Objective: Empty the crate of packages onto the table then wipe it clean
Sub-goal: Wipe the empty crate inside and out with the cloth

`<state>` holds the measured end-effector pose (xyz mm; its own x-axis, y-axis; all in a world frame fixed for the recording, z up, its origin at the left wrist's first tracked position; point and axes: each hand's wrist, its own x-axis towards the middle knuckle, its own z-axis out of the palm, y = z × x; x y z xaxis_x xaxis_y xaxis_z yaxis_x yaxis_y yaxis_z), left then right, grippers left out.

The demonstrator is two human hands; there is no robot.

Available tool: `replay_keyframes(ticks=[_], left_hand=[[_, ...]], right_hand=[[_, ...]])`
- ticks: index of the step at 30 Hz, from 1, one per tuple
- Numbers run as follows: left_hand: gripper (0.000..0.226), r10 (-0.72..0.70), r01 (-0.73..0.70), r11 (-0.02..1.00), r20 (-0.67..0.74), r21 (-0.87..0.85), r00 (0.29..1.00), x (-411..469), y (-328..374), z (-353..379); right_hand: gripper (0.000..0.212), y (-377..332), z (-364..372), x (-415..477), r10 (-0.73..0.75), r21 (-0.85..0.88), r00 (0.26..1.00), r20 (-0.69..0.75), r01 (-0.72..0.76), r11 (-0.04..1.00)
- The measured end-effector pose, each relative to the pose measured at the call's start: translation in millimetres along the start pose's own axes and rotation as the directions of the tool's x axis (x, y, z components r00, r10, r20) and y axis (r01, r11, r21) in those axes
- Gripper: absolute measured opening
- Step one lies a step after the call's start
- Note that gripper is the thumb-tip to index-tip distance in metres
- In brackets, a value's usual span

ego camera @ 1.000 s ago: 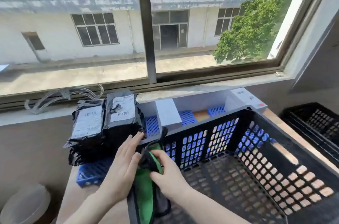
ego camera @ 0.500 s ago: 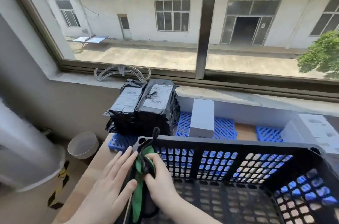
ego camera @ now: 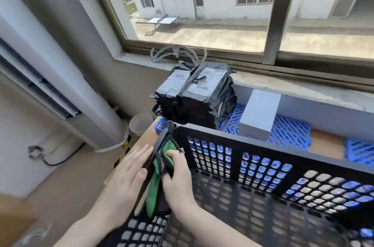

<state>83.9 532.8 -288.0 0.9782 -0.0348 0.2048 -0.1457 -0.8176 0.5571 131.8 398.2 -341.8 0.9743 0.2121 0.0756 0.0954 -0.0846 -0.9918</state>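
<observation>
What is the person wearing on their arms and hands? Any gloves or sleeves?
Nothing that shows. The left hand and the right hand have no gloves, and there is no watch or bracelet at either wrist. Both forearms are bare all the way to the picture's bottom edge, so no sleeves are in view.

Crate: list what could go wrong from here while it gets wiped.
1. The right hand grips the cloth against the perforated wall of the crate; the cloth might snag in the holes.
2. The packages stand stacked close behind that corner; a hard shove may topple them.
3. The crate sits near the left edge of the table, braced by the left hand flat outside; it could slide off.
</observation>
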Motion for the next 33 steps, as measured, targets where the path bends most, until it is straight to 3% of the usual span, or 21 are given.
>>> replay_keyframes(ticks=[4, 6, 9, 11, 13, 16, 19, 21, 22, 26, 30, 33], left_hand=[[0.047, -0.078, 0.078, 0.997, 0.030, 0.006, 0.996, -4, -1, 0], [0.047, -0.070, 0.070, 0.997, 0.009, 0.013, 0.997, -6, 2, 0], [0.044, -0.064, 0.064, 0.998, -0.028, -0.005, 0.998, -6, 5, -1], [0.043, -0.070, 0.070, 0.998, -0.059, 0.002, 0.996, -6, 6, -2], [0.042, -0.079, 0.083, 0.995, -0.065, 0.049, 0.995, -7, 8, -3], [0.042, -0.133, 0.137, 0.987, -0.041, 0.089, 0.990, -12, 10, -7], [0.045, -0.190, 0.190, 0.979, 0.005, 0.074, 0.982, -25, 13, -12], [0.045, -0.224, 0.222, 0.974, 0.037, 0.053, 0.974, -35, 17, -16], [0.045, -0.234, 0.231, 0.972, 0.051, 0.045, 0.971, -38, 19, -18], [0.046, -0.243, 0.234, 0.969, 0.126, 0.084, 0.962, -46, 28, -27], [0.053, -0.259, 0.207, 0.950, 0.217, 0.234, 0.941, -51, 30, -31], [0.061, -0.277, 0.192, 0.929, 0.249, 0.317, 0.928, -58, 29, -25]], right_hand=[[0.033, 7, -2, 9, 0.063, 0.020, 0.996, -0.064, -0.062, 0.998], [0.033, 5, -5, 2, 0.025, 0.013, 1.000, -0.004, -0.025, 1.000], [0.038, 2, -4, -41, -0.070, 0.013, 0.962, 0.265, 0.069, 0.998], [0.043, 2, 4, -76, -0.121, 0.037, 0.861, 0.494, 0.119, 0.992], [0.046, 5, 11, -96, -0.158, 0.047, 0.787, 0.597, 0.162, 0.986], [0.044, 8, 11, -92, -0.185, 0.051, 0.815, 0.549, 0.188, 0.981], [0.038, 0, 1, -61, -0.111, 0.061, 0.944, 0.310, 0.097, 0.993], [0.036, -8, -5, -45, -0.060, 0.093, 0.978, 0.198, 0.042, 0.995], [0.036, -10, -5, -44, -0.054, 0.106, 0.976, 0.209, 0.032, 0.994], [0.037, -2, 6, -79, -0.153, 0.147, 0.869, 0.471, 0.094, 0.985], [0.041, 5, 8, -84, -0.178, 0.178, 0.805, 0.565, 0.092, 0.980], [0.039, 0, 11, -97, -0.284, 0.249, 0.635, 0.718, 0.146, 0.957]])
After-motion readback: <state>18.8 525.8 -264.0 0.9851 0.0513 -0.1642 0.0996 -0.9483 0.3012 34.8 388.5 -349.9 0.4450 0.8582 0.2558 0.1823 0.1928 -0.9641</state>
